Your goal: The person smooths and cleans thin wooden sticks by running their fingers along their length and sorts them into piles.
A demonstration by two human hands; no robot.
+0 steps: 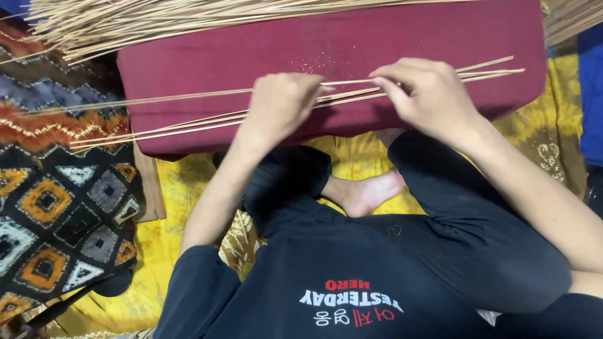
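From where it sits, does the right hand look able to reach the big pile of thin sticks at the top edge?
Probably yes: the right hand rests on a few sticks on the maroon cushion, and nothing stands between it and the pile.

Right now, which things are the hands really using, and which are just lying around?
In use:
left hand and right hand, both pinching thin sticks
red cushion under the sticks

Lying about:
stick pile at the top
patterned cloth
yellow cloth
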